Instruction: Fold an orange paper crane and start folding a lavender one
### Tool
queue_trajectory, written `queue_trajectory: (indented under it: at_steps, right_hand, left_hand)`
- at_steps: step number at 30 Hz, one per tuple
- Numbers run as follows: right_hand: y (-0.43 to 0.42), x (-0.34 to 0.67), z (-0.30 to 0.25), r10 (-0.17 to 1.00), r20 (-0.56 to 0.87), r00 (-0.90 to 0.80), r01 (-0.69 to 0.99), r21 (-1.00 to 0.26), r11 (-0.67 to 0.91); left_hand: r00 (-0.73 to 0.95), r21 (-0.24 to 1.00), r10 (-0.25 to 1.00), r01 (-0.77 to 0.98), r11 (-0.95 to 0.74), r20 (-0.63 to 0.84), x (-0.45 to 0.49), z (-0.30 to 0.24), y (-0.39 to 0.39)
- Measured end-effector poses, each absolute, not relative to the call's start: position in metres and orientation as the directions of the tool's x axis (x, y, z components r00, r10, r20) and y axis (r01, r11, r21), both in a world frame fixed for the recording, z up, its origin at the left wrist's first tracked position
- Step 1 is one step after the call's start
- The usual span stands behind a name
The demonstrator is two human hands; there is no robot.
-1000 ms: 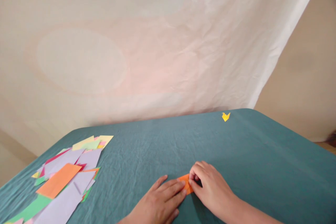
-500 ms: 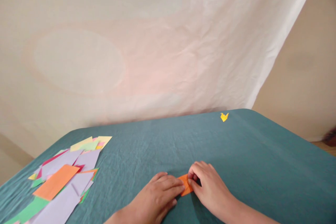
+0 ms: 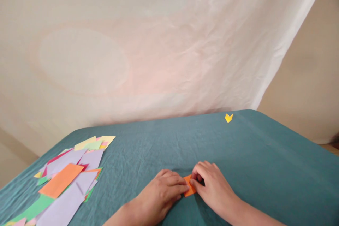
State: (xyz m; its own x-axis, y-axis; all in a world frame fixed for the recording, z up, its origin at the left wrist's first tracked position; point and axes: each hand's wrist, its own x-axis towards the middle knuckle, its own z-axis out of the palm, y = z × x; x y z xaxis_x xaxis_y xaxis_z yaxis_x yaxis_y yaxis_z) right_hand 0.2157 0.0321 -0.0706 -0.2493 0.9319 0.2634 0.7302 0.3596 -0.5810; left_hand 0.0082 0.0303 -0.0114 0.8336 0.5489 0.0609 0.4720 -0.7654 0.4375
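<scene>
Fingers of the left hand (image 3: 164, 192) have bunched closer on orange paper (image 3: 190, 191), grip unclear; those of the right hand (image 3: 213, 184) pinch its other end, likely steadying it.

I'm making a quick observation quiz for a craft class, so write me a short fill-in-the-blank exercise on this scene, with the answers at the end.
1. The left hand and right hand both touch a small piece of paper whose colour is ____.
2. Near the far edge of the teal cloth is an origami crane coloured ____.
3. The pile of paper sheets lies nearer the ____ hand.

Missing words: orange; yellow; left.
</scene>
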Motion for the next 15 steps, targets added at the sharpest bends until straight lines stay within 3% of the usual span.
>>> queue_trajectory:
  at_steps: [6,15]
  right_hand:
    - [0.0321,0.2163,-0.0693,0.927,0.276,-0.252,0.717,-0.59,0.371]
    - [0.0332,0.2178,-0.0721,0.927,0.275,-0.257,0.715,-0.591,0.374]
  left_hand:
    - [0.845,0.428,0.531,0.459,-0.779,0.06,0.0093,-0.0129,0.0313]
    - [0.875,0.296,0.479,0.441,-0.847,0.066,0.0063,-0.0181,0.0333]
